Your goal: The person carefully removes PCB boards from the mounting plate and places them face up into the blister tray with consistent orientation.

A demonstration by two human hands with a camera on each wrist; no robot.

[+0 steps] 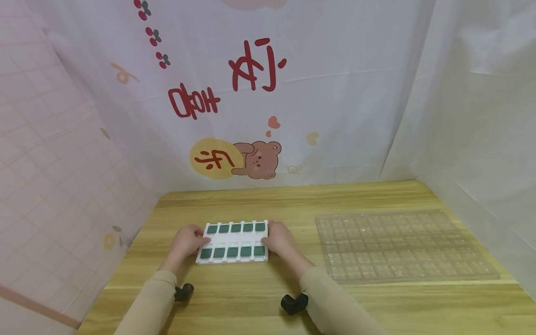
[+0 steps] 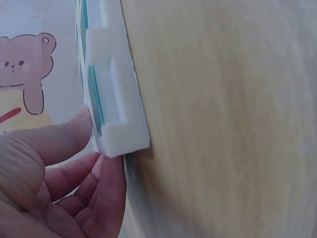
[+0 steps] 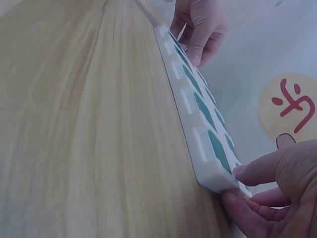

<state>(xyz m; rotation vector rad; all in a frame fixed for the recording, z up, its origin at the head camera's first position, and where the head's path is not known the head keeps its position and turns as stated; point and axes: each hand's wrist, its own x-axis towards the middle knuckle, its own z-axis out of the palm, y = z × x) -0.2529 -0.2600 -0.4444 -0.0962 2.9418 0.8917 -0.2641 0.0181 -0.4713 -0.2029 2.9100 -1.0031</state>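
A white foam tray (image 1: 234, 239) with two rows of green circuit boards (image 1: 232, 252) is held level between both hands, at or just above the table; the exact gap cannot be told. My left hand (image 1: 188, 240) pinches its left end, thumb on top and fingers curled at the edge below. At the other end, my right hand (image 1: 279, 238) grips it likewise, thumb over the upper face. In the left wrist view, the tray's notched side (image 2: 116, 99) shows close up. The right wrist view looks along the tray (image 3: 195, 124) toward the left hand (image 3: 200, 29).
A clear plastic tray with many square compartments (image 1: 402, 246) lies on the wooden table (image 1: 234, 298) at the right. White and pink patterned cloth (image 1: 335, 93) hangs behind and at both sides. Black wrist devices (image 1: 294, 304) sit on both forearms.
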